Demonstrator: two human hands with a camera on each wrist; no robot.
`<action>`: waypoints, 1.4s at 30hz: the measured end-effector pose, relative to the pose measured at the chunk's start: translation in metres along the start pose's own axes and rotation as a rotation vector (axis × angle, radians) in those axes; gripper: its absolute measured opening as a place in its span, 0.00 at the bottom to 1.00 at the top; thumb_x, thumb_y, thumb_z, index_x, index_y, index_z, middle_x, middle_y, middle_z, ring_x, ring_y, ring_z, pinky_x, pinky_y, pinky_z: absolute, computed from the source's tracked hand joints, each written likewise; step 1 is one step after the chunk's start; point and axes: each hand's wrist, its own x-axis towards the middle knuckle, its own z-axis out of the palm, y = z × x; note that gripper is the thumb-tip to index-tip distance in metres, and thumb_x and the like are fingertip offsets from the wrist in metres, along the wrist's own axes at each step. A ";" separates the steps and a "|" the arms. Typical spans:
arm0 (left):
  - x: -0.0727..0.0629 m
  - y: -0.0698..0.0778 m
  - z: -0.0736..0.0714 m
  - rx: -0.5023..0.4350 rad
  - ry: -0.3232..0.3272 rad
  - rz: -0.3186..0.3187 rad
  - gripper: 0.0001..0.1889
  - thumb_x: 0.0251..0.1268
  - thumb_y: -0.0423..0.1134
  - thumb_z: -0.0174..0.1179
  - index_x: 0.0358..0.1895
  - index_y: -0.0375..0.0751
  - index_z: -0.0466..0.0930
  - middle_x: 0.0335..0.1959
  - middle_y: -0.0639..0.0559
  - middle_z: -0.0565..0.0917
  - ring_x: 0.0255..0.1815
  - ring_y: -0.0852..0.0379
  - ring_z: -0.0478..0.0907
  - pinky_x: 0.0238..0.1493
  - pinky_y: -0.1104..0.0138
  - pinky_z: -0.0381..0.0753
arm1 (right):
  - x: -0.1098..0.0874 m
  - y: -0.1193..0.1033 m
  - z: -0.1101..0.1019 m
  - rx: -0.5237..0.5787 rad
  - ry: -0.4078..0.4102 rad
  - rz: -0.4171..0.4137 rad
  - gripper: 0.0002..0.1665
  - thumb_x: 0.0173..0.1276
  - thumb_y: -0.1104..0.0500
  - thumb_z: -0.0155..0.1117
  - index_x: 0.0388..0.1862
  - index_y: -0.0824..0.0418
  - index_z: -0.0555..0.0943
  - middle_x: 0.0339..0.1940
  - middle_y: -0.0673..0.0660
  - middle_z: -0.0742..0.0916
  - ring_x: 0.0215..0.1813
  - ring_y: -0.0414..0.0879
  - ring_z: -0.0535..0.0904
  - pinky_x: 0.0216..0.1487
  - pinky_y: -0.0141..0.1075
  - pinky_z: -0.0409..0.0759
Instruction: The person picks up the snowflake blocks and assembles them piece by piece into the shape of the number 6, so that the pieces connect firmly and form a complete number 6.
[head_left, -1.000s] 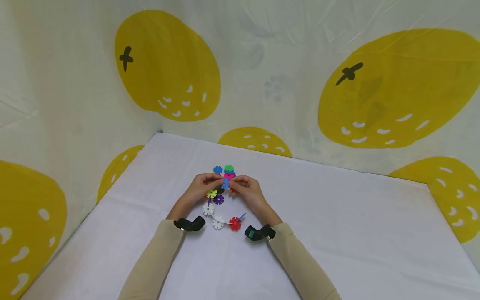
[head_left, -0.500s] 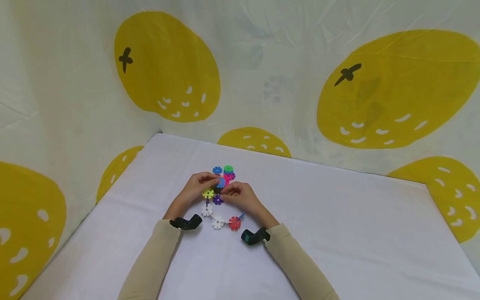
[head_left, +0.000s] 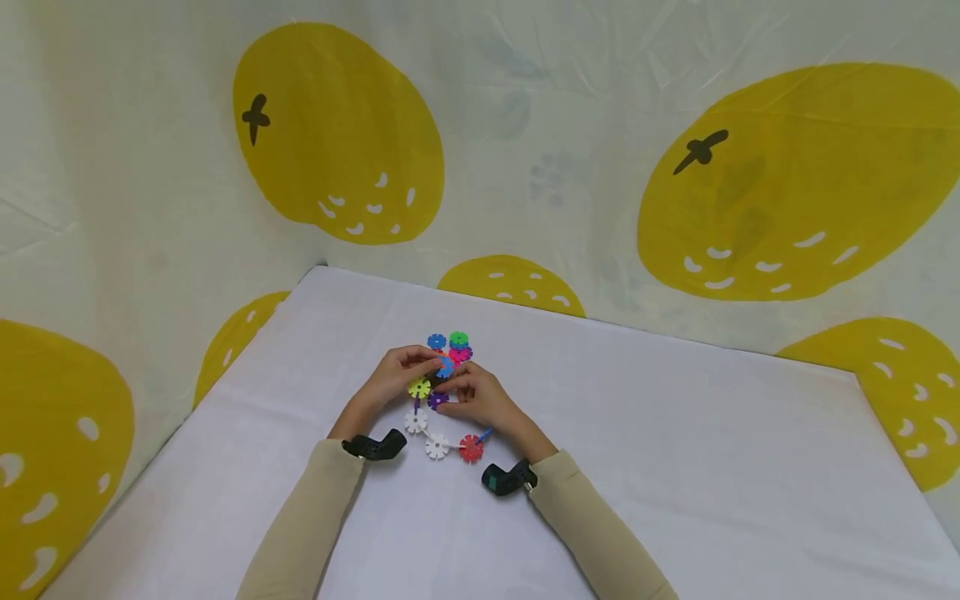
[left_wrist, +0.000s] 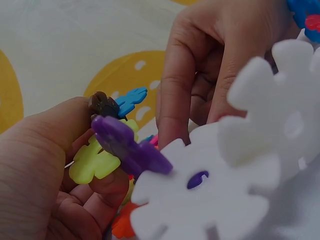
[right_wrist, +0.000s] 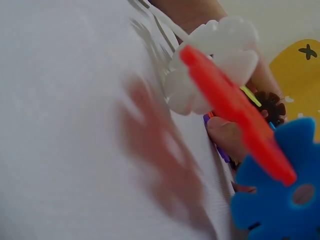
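Observation:
Several slotted snowflake discs are joined in a chain. My left hand [head_left: 392, 377] pinches the chain at its far part, thumb beside a brown disc [left_wrist: 102, 105] and a light-blue disc [head_left: 446, 367]. A yellow disc [head_left: 419, 388] lies against its fingers. My right hand [head_left: 480, 395] has its thumb and fingertips about a purple disc [head_left: 438, 402], partly covering it. From the yellow disc the chain runs toward me through an edge-on purple disc [left_wrist: 127, 147], two white discs [head_left: 416, 421], a red disc [head_left: 471, 449] and a tilted blue disc [right_wrist: 295, 190].
Beyond the hands lie a blue disc [head_left: 437, 342], a green disc [head_left: 459, 339] and a pink disc [head_left: 460, 356]. A white cloth covers the table [head_left: 675, 467]. Behind it hangs a pale curtain [head_left: 540, 125] printed with yellow fruit.
My right hand has moved from the light-blue disc down and left to the purple disc. My left hand stays at nearly the same spot, still pinching the chain.

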 end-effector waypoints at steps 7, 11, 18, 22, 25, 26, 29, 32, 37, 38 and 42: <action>0.000 0.002 0.001 0.000 -0.002 -0.002 0.15 0.68 0.40 0.62 0.49 0.31 0.82 0.41 0.50 0.87 0.40 0.62 0.81 0.45 0.73 0.79 | -0.002 -0.001 -0.004 -0.004 -0.036 0.001 0.14 0.58 0.61 0.75 0.44 0.63 0.87 0.34 0.55 0.77 0.29 0.38 0.69 0.30 0.27 0.67; 0.000 0.002 0.002 0.019 -0.005 -0.002 0.15 0.68 0.40 0.61 0.50 0.32 0.82 0.42 0.48 0.86 0.41 0.60 0.81 0.46 0.72 0.79 | -0.005 -0.002 -0.006 0.026 -0.081 0.012 0.14 0.59 0.61 0.73 0.45 0.62 0.86 0.31 0.55 0.77 0.28 0.39 0.69 0.29 0.27 0.67; -0.001 0.003 0.002 0.023 -0.006 -0.030 0.15 0.70 0.38 0.60 0.52 0.30 0.80 0.44 0.47 0.86 0.43 0.60 0.81 0.49 0.71 0.79 | -0.005 -0.005 -0.009 0.011 -0.156 0.010 0.19 0.62 0.63 0.70 0.52 0.63 0.84 0.30 0.53 0.76 0.29 0.39 0.68 0.29 0.27 0.66; -0.001 0.000 0.002 0.017 0.000 -0.031 0.16 0.68 0.41 0.62 0.51 0.32 0.81 0.45 0.47 0.86 0.43 0.59 0.81 0.48 0.71 0.79 | -0.004 -0.005 -0.010 -0.028 -0.199 -0.014 0.19 0.63 0.63 0.69 0.53 0.63 0.84 0.35 0.55 0.75 0.30 0.39 0.67 0.31 0.27 0.65; -0.001 0.001 0.002 0.014 0.003 -0.027 0.16 0.68 0.41 0.62 0.50 0.33 0.82 0.43 0.47 0.86 0.43 0.59 0.81 0.47 0.72 0.79 | -0.004 -0.005 -0.011 -0.009 -0.197 0.005 0.17 0.61 0.62 0.71 0.50 0.63 0.84 0.33 0.54 0.75 0.29 0.38 0.67 0.30 0.27 0.65; -0.001 0.001 0.002 0.011 0.003 -0.025 0.15 0.68 0.41 0.62 0.50 0.33 0.82 0.43 0.47 0.86 0.42 0.58 0.81 0.46 0.72 0.79 | -0.004 -0.005 -0.011 0.008 -0.189 0.018 0.17 0.60 0.62 0.72 0.49 0.62 0.83 0.31 0.54 0.76 0.28 0.39 0.68 0.30 0.27 0.66; -0.001 0.001 0.002 0.010 0.004 -0.027 0.15 0.68 0.41 0.62 0.49 0.34 0.82 0.43 0.47 0.86 0.42 0.59 0.81 0.46 0.72 0.79 | -0.004 -0.001 -0.011 0.072 -0.151 0.062 0.14 0.60 0.61 0.73 0.44 0.62 0.81 0.27 0.52 0.77 0.26 0.39 0.69 0.28 0.28 0.67; -0.001 0.002 0.002 0.017 0.006 -0.028 0.14 0.69 0.41 0.61 0.49 0.35 0.82 0.44 0.47 0.86 0.43 0.58 0.81 0.46 0.71 0.79 | -0.004 0.003 -0.011 0.159 -0.105 0.101 0.12 0.61 0.62 0.72 0.42 0.62 0.81 0.28 0.51 0.81 0.28 0.39 0.73 0.30 0.28 0.72; 0.000 0.000 0.002 0.029 0.005 -0.022 0.15 0.69 0.42 0.61 0.51 0.36 0.81 0.45 0.46 0.85 0.43 0.56 0.81 0.47 0.71 0.80 | -0.005 0.008 -0.013 0.299 -0.027 0.153 0.10 0.63 0.60 0.71 0.42 0.62 0.83 0.35 0.53 0.87 0.31 0.42 0.80 0.32 0.30 0.78; 0.000 0.000 0.002 0.031 0.005 -0.022 0.15 0.69 0.42 0.61 0.51 0.36 0.81 0.45 0.46 0.85 0.43 0.56 0.81 0.47 0.71 0.80 | -0.005 0.009 -0.014 0.321 -0.006 0.159 0.11 0.63 0.60 0.71 0.42 0.62 0.83 0.35 0.53 0.87 0.31 0.42 0.80 0.31 0.30 0.78; 0.000 0.001 0.002 0.030 0.006 -0.021 0.15 0.68 0.43 0.62 0.51 0.37 0.81 0.45 0.47 0.85 0.43 0.56 0.81 0.46 0.71 0.80 | -0.005 0.012 -0.017 0.431 0.102 0.184 0.12 0.63 0.61 0.71 0.42 0.65 0.83 0.33 0.54 0.88 0.28 0.43 0.79 0.30 0.30 0.77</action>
